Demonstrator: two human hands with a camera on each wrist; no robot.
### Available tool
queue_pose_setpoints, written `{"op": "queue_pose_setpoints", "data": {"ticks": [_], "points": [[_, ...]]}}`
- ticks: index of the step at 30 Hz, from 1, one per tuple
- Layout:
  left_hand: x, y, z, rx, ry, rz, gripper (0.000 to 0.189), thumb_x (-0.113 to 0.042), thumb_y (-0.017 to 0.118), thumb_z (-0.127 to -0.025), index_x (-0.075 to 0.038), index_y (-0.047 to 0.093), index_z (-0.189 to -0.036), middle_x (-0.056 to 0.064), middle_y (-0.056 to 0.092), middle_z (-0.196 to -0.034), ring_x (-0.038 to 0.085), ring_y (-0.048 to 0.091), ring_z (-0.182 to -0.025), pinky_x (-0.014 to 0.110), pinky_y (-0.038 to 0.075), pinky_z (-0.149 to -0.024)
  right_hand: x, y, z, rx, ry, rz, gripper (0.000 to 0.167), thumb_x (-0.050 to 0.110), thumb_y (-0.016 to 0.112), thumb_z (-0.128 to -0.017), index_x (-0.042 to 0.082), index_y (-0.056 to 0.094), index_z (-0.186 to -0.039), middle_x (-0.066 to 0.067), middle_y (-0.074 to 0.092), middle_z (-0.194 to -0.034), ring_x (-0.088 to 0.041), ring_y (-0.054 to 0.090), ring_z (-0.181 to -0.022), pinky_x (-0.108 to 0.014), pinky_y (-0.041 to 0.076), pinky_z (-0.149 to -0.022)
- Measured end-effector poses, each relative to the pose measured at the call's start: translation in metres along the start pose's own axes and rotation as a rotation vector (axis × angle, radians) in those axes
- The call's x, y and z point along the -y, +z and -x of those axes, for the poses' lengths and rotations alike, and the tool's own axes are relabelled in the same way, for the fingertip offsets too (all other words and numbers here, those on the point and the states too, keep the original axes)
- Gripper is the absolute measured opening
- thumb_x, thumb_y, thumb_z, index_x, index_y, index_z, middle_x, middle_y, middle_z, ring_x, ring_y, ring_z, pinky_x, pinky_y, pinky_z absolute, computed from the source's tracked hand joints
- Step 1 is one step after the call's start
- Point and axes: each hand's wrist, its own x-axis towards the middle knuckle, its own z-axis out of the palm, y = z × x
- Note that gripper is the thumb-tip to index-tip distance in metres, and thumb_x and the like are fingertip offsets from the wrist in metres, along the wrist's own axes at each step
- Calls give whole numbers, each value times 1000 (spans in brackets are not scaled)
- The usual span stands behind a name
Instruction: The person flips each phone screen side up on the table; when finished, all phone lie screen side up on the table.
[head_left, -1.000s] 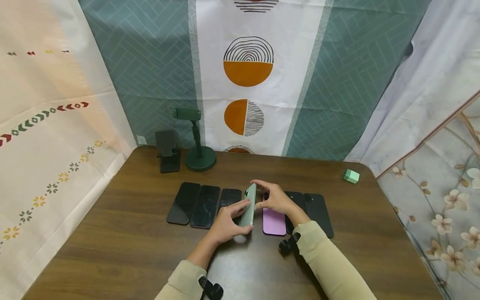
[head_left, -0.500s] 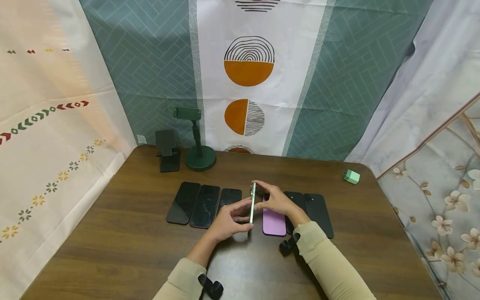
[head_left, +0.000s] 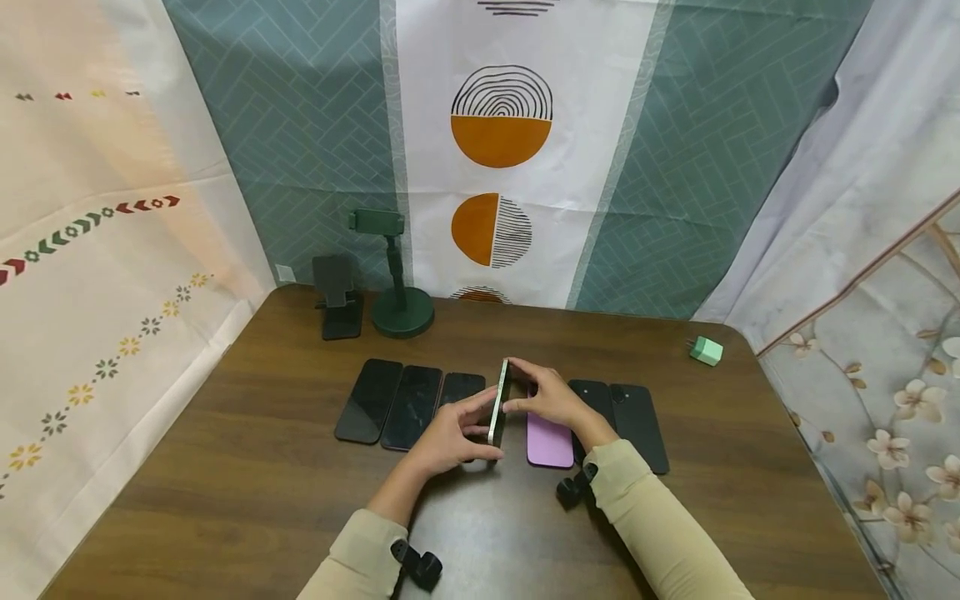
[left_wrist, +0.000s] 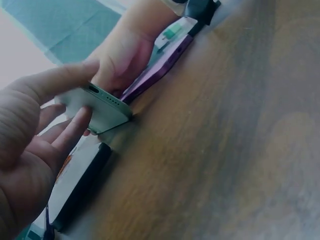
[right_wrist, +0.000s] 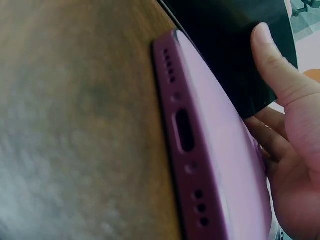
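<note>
A light green smartphone (head_left: pixel 498 402) stands tilted on its long edge between both hands, above the table. My left hand (head_left: pixel 453 435) holds its near end, the thumb by the end with the charging port and fingertips against the pale green back, as the left wrist view shows. At the far end my right hand (head_left: pixel 553 398) grips it. In the right wrist view the right thumb (right_wrist: pixel 270 60) presses on the dark screen (right_wrist: pixel 220 40). A pink-purple phone (head_left: pixel 550 442) lies face down just below the right hand.
To the left, three dark phones (head_left: pixel 367 400) lie in a row, partly behind the left hand. Two black phones (head_left: pixel 637 429) lie right of the pink one. A green phone stand (head_left: pixel 402 315) and a black stand (head_left: pixel 342 322) are at the back left; a green charger (head_left: pixel 707 351) is back right.
The green smartphone has turned in the hands: its back faced the head camera, then its thin edge, and now its dark screen side tips rightward into view. Both hands stay nearly in place.
</note>
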Motion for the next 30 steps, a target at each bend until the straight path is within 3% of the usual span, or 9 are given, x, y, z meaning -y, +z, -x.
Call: {"op": "queue_pose_setpoints", "data": {"ticks": [8,15,19,23,27,30], "points": [[-2,-5,0,-29,-21,-37,94,4,85,-76,2,35,-155,15,30,-163,37,51,-133,31,52,-98,2,-1,-1,-31,-25,78,80,35,83,-85,6,48,-151,-12,61,-139,-23,60,-116,-43,51,-93],[4,-5,3,-75,-59,-38,97,4,86,-75,2,32,-156,25,40,-154,40,52,-131,35,52,-97,0,-1,-1,-66,30,128,73,32,87,-81,12,57,-145,-7,67,-130,-19,61,-103,-40,50,-92],[6,-3,3,-95,-43,-89,98,3,88,-74,3,33,-155,21,33,-159,38,51,-132,35,51,-99,-1,-2,-1,-65,27,135,71,31,87,-81,12,59,-143,-7,68,-126,-20,58,-95,-38,49,-87],[8,0,4,-110,-13,-210,98,-4,91,-72,5,37,-153,18,31,-161,34,51,-134,34,49,-102,-2,-2,0,-61,16,143,71,30,87,-81,10,59,-143,-10,65,-133,-23,62,-109,-43,50,-98],[10,1,5,-123,-10,-303,100,-12,94,-70,4,40,-152,19,35,-160,33,54,-131,36,49,-102,-3,-2,0,-45,23,150,72,31,86,-82,9,57,-145,-10,61,-141,-27,57,-129,-48,45,-108],[11,2,5,-142,-23,-361,103,-18,96,-68,-1,40,-154,18,43,-155,32,57,-128,40,50,-102,-4,-2,0,-33,19,148,73,30,86,-82,9,56,-145,-11,60,-142,-28,55,-132,-49,44,-109]]}}
